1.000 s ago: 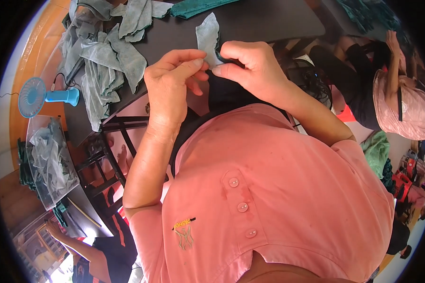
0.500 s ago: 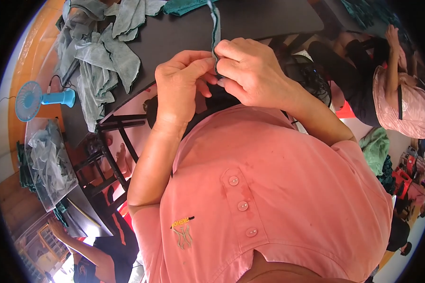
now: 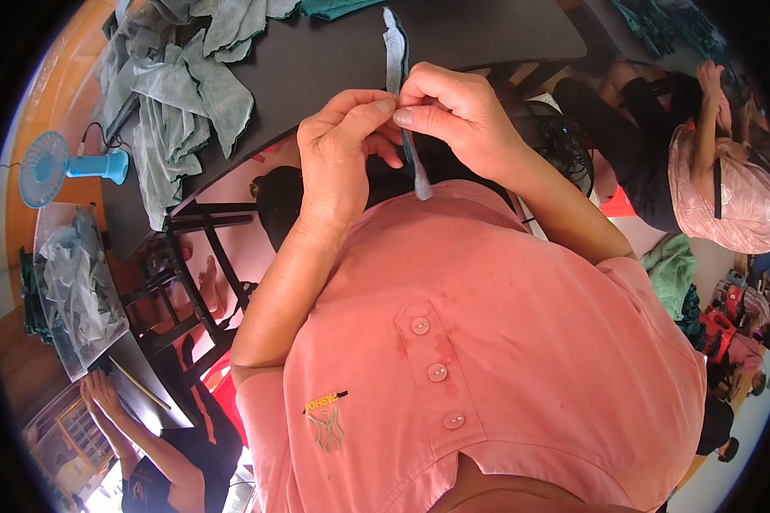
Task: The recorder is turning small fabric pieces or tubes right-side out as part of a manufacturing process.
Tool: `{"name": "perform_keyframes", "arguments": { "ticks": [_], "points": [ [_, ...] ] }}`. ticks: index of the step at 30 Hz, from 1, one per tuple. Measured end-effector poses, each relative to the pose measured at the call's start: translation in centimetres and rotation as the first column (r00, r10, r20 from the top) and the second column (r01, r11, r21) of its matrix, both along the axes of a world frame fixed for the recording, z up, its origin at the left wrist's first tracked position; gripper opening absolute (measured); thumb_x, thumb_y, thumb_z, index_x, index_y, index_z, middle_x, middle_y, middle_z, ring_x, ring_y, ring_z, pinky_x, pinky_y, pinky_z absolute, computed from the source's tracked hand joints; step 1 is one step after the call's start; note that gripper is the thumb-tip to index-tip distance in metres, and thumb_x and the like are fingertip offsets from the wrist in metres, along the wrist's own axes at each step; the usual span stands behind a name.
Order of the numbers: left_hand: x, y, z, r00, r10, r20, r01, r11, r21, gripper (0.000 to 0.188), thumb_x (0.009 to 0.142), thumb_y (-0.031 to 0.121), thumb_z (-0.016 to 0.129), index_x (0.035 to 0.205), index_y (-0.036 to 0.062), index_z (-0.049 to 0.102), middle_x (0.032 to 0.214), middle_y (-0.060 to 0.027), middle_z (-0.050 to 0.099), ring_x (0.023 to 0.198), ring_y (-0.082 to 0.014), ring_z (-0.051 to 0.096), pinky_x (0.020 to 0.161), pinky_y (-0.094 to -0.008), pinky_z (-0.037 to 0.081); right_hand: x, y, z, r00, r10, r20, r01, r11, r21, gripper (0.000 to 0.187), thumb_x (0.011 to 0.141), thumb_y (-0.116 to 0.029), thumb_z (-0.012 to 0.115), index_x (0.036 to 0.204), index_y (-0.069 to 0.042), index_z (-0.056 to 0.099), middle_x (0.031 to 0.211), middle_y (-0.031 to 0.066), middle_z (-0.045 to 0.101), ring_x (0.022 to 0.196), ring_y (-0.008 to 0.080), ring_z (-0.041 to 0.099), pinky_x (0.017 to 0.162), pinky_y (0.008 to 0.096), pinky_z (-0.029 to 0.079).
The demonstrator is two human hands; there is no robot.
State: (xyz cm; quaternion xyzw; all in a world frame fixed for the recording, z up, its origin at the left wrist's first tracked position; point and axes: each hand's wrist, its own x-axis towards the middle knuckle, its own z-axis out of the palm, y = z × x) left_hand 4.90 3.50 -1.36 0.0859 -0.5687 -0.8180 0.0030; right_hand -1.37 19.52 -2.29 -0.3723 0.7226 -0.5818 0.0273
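A narrow strip of fabric (image 3: 394, 53), pale grey-blue on one face and dark green along its edge, runs between my hands near the table's front edge. My left hand (image 3: 340, 137) pinches it between thumb and forefinger, the other fingers curled. Thumb and forefinger of my right hand (image 3: 453, 111) close on the strip at the same spot. Its upper end lies toward the dark table, while the lower end hangs below my fingers in front of my pink shirt (image 3: 488, 291). The exact pinch point is partly hidden by my fingertips.
Grey-green cloth pieces (image 3: 180, 94) pile on the dark table (image 3: 316, 64) at left, some draping over its edge. A blue fan (image 3: 44, 169) stands beside them. Below is a clear plastic bag (image 3: 81, 282) of cloth. Co-workers sit at lower left and right.
The strip has slid down through my fingers, so its upper end now shows and a lower tail hangs below. My right fingers have opened out from a tighter curl.
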Motion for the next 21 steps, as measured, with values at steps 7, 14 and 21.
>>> {"name": "perform_keyframes", "arguments": {
  "ticks": [7, 14, 21],
  "points": [
    [0.4, -0.2, -0.1, 0.998, -0.001, 0.059, -0.007, 0.991, 0.134, 0.022, 0.089, 0.01, 0.061, 0.099, -0.0092, 0.063, 0.087, -0.0129, 0.065, 0.069, -0.0176, 0.061, 0.055, -0.0281, 0.05, 0.0, -0.1, 0.5, 0.996, 0.027, 0.088, -0.025, 1.0, -0.018, 0.009, 0.081, -0.001, 0.065, 0.083, -0.001, 0.056, 0.072, 0.0061, 0.06, 0.064, 0.0154, 0.055, 0.059, 0.0297, 0.044],
    [0.2, -0.6, -0.2, 0.993, -0.114, 0.043, 0.102, 0.97, 0.221, 0.022, 0.089, 0.01, 0.061, 0.099, -0.0097, 0.063, 0.081, -0.0125, 0.064, 0.065, -0.0193, 0.062, 0.055, -0.0288, 0.051, -0.1, 0.4, 1.1, 0.99, 0.049, 0.133, -0.044, 0.998, -0.036, 0.01, 0.084, 0.004, 0.061, 0.092, -0.001, 0.058, 0.076, 0.003, 0.06, 0.069, 0.0091, 0.056, 0.064, 0.024, 0.046],
    [0.0, -0.4, -0.4, 0.993, -0.106, 0.048, 0.104, 0.993, 0.048, 0.018, 0.087, 0.009, 0.062, 0.095, -0.0065, 0.064, 0.074, -0.0094, 0.063, 0.06, -0.0157, 0.06, 0.049, -0.025, 0.048, 0.2, 0.5, 1.4, 0.994, 0.08, 0.068, -0.078, 0.997, -0.031, 0.019, 0.08, 0.005, 0.06, 0.098, -0.001, 0.058, 0.07, 0.0028, 0.06, 0.066, 0.008, 0.056, 0.06, 0.0236, 0.045]
  ]
}}
